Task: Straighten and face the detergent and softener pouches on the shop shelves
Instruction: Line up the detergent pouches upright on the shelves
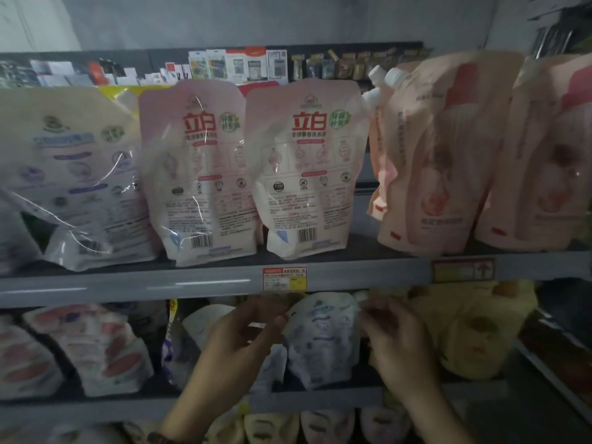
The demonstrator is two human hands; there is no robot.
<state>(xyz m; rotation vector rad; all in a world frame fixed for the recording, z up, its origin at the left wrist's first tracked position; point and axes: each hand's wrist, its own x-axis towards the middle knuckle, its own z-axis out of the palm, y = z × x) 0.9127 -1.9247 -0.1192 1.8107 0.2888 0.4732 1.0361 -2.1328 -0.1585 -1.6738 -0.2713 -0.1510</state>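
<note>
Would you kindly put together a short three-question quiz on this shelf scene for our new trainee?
1. True or false: the left hand hangs idle, touching nothing.
2. What stands just right of the white pouch that the left hand and the right hand grip? A) yellow pouches B) green bottles C) black boxes
3. Fill the gap: the two red-lettered pouches stand on the shelf ___ the hands.
Key: 1 false, it pinches the white pouch's top corner; 2 A; 3 above.
</note>
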